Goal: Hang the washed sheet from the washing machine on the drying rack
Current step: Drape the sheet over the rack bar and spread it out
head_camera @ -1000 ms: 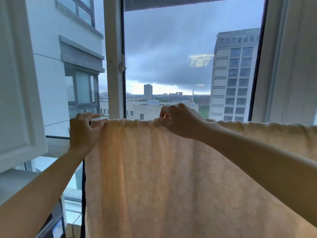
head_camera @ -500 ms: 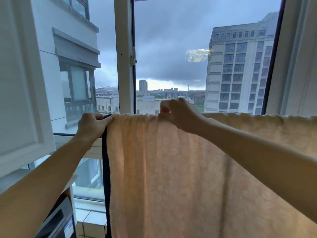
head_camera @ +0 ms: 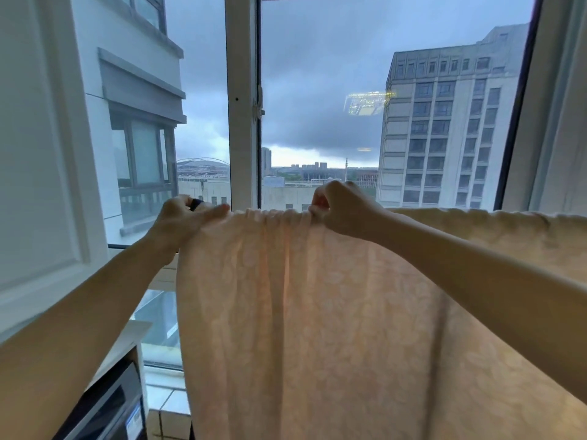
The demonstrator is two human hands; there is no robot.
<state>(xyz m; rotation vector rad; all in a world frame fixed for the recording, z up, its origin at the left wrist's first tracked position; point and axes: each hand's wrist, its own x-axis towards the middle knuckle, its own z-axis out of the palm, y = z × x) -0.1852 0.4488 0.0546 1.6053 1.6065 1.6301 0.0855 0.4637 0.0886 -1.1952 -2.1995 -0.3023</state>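
Note:
A pale peach sheet (head_camera: 317, 312) with a faint leaf pattern hangs over a rack bar at chest height in front of the window. The bar itself is hidden under the fabric, apart from a dark end (head_camera: 196, 203) poking out by my left hand. My left hand (head_camera: 184, 219) grips the sheet's left top corner at that end. My right hand (head_camera: 343, 209) pinches the bunched top fold near the middle. Between the two hands the top edge is gathered into small pleats. The sheet runs on to the right past my right forearm.
A white window mullion (head_camera: 243, 103) stands just behind the sheet. A white cabinet door (head_camera: 38, 154) is at the left. A dark appliance (head_camera: 108, 408) with a white top sits at the lower left. Tiled sill (head_camera: 168, 411) below the window.
The dark strip along the sheet's left edge, visible half a second ago, is now covered. The top fold between my hands is more bunched. Both hands keep their hold on the top edge.

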